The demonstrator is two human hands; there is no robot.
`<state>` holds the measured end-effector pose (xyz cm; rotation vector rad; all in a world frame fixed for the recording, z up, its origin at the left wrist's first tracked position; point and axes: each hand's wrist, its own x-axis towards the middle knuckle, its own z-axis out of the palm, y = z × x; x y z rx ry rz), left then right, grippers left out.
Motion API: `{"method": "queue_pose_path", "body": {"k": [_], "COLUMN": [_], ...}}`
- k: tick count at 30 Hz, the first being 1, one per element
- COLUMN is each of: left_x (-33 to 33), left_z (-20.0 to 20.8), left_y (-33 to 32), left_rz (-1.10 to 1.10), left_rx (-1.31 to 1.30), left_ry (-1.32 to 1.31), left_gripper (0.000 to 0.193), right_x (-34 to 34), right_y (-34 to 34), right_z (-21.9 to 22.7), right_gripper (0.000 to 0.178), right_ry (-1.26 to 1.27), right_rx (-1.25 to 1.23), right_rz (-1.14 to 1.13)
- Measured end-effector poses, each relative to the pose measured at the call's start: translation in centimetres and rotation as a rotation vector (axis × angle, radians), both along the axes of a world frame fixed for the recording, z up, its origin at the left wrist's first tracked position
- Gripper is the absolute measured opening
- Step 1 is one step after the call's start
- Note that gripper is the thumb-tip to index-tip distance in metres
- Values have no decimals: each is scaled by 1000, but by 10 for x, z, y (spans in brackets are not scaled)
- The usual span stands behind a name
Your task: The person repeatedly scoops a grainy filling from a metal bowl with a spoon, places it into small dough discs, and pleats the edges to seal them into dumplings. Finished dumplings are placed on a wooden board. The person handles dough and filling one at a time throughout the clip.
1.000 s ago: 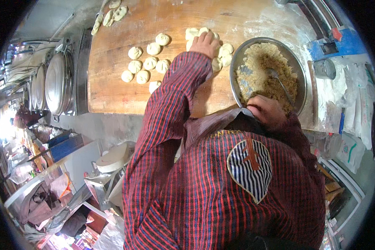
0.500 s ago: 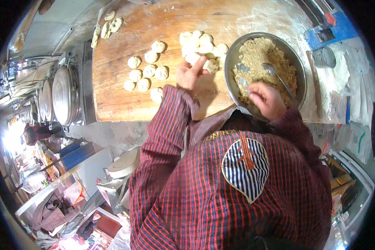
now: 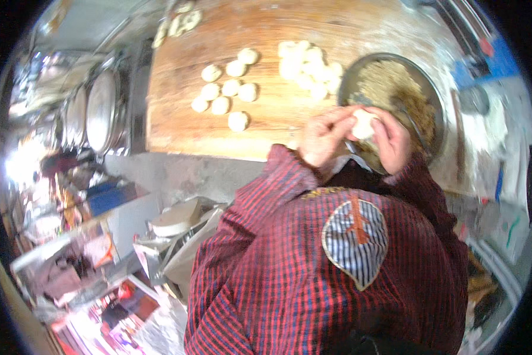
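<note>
Between my two hands, over the near left rim of a metal bowl (image 3: 344, 80), is a pale piece of dough (image 3: 364, 125). My left hand (image 3: 325, 135) pinches its left side, and the fingers of my right hand (image 3: 394, 142) close on its right side. The bowl holds a crumbly yellow-brown filling (image 3: 390, 80) with a spoon (image 3: 416, 130) standing in it. Left of the bowl lies a cluster of dough pieces (image 3: 304, 62). Farther left, several round filled-looking dough balls (image 3: 231, 87) sit apart on the wooden board (image 3: 266, 130).
Some longer dough pieces (image 3: 186, 22) lie at the board's far left corner. Large round metal lids (image 3: 102, 112) stand left of the board. At the right are a blue object (image 3: 484, 62), a small grey container (image 3: 474, 100) and plastic sheeting. The picture is blurred.
My left hand has brought a dough piece from the cluster rightward to the bowl. My right hand has risen from the filling to meet it. The whole view has shifted.
</note>
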<state>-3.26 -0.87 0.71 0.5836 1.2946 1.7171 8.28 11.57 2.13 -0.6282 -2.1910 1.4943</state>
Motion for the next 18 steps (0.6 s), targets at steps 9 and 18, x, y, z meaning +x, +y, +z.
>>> {"method": "queue_pose_path", "body": {"k": [9, 18], "left_x": [10, 29], "left_z": [7, -4], "left_y": [-9, 4], "left_rz": [-64, 373], "left_rx": [-50, -37], "left_ry": [-265, -396], "left_gripper": [30, 17], "right_x": [-9, -10], "right_y": [0, -11], "right_z": [11, -18], "right_gripper": [24, 35], "right_ry": [11, 50], "right_rx": [173, -328], "right_rz": [187, 153]}}
